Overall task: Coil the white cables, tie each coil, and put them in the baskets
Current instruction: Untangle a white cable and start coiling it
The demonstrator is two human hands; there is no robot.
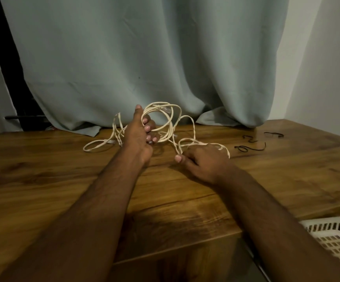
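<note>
Left hand [139, 135] gripping white cable [166, 121] loops at 12 o'clock; right hand [202, 159] pinching a trailing strand.

We have one head view, looking forward and down over the wooden table [63, 176], close above its near edge, facing the curtain [144, 58] behind it.

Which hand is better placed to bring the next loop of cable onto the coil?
Right. The left hand already holds the coil raised off the table, so its grip is occupied. The right hand pinches the loose white cable low beside it, free to feed it up.
</note>
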